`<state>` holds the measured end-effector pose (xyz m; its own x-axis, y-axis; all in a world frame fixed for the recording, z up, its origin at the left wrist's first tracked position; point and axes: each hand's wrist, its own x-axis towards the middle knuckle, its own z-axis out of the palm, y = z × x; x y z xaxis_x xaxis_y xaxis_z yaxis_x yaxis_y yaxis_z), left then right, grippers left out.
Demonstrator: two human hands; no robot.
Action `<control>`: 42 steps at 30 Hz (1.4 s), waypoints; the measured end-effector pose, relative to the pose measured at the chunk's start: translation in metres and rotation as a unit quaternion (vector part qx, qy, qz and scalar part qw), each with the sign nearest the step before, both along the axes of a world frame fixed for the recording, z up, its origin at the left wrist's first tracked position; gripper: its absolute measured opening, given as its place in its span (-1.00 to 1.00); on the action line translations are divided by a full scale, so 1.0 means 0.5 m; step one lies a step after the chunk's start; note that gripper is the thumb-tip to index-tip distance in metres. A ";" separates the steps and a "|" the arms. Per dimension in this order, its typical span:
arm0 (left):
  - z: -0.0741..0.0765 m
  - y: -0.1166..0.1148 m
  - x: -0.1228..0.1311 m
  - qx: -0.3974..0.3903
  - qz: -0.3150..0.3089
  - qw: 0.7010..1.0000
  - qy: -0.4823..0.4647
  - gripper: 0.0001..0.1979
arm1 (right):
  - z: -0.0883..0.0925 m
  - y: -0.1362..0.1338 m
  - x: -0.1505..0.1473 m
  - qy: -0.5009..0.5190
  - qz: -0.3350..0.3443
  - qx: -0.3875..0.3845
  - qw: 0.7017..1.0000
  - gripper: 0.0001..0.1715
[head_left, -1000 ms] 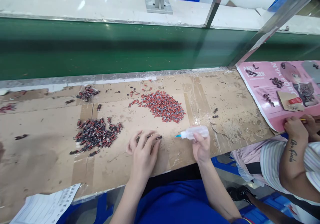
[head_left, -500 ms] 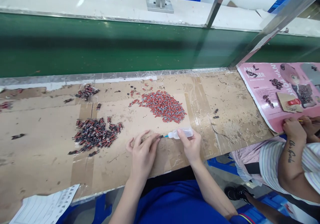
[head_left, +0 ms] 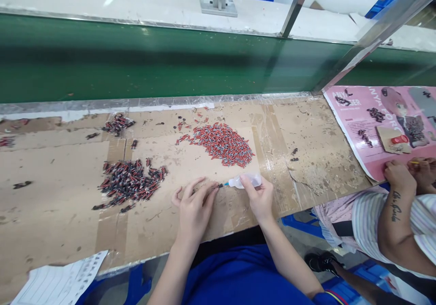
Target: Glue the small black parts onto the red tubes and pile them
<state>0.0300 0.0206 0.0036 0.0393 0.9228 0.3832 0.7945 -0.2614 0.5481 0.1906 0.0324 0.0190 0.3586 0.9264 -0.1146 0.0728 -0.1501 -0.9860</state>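
In the head view my right hand (head_left: 260, 198) grips a clear plastic squeeze bottle (head_left: 240, 181), tilted on its side with its thin blue tip pointing left. That tip is at a small black part (head_left: 220, 185), which the fingertips of my left hand (head_left: 197, 203) pinch just above the cardboard. Beyond my hands lies a heap of small red pieces with metallic ends (head_left: 223, 145). To the left of my left hand is a pile of small black-and-red parts (head_left: 131, 182). What lies under my left palm is hidden.
A smaller cluster of black-and-red parts (head_left: 118, 124) lies farther back. Behind the cardboard-covered table (head_left: 163, 232) runs a green conveyor belt (head_left: 153, 64). A co-worker's hands (head_left: 402, 175) are at the right, beside a pink poster (head_left: 361, 137). A written sheet (head_left: 64, 280) hangs over the front-left edge.
The bottle and my right hand have shifted very slightly left. My left hand keeps its pinch on the small black part. Specks on the green belt have moved right.
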 end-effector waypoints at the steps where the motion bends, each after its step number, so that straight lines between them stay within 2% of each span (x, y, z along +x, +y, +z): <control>1: 0.000 0.000 0.000 -0.004 0.001 1.000 -0.002 -0.87 | 0.000 0.000 0.000 0.000 -0.004 0.000 1.000 -0.69; 8: 0.001 -0.001 -0.002 -0.036 0.011 0.999 -0.001 -0.84 | 0.004 -0.001 0.004 0.004 -0.017 0.005 1.000 -0.69; 22: 0.004 -0.001 -0.002 -0.022 0.003 1.000 -0.004 -0.87 | 0.002 0.000 0.002 0.004 0.004 -0.003 1.000 -0.71; 30: -0.009 0.002 -0.003 -0.021 -0.002 1.000 0.002 -0.86 | 0.006 -0.004 0.024 -0.001 -0.034 0.013 0.999 -0.67; 33: -0.016 0.004 -0.001 -0.014 -0.016 1.000 0.007 -0.82 | 0.012 -0.010 0.067 -0.067 -0.072 0.006 0.995 -0.60; 35: -0.016 0.004 0.001 -0.015 -0.024 1.000 0.010 -0.79 | 0.018 -0.014 0.101 -0.162 -0.076 -0.021 0.984 -0.46; 38: -0.012 0.002 0.004 -0.012 -0.025 1.000 0.006 -0.78 | 0.030 -0.016 0.136 -0.355 -0.068 -0.032 0.932 -0.41; 40: -0.008 0.001 0.006 -0.012 -0.020 1.000 0.002 -0.78 | 0.039 -0.011 0.139 -0.454 -0.075 0.012 0.887 -0.49; 42: -0.006 0.001 0.007 -0.017 -0.019 1.000 -0.003 -0.78 | 0.046 0.001 0.125 -0.496 -0.062 0.071 0.863 -0.62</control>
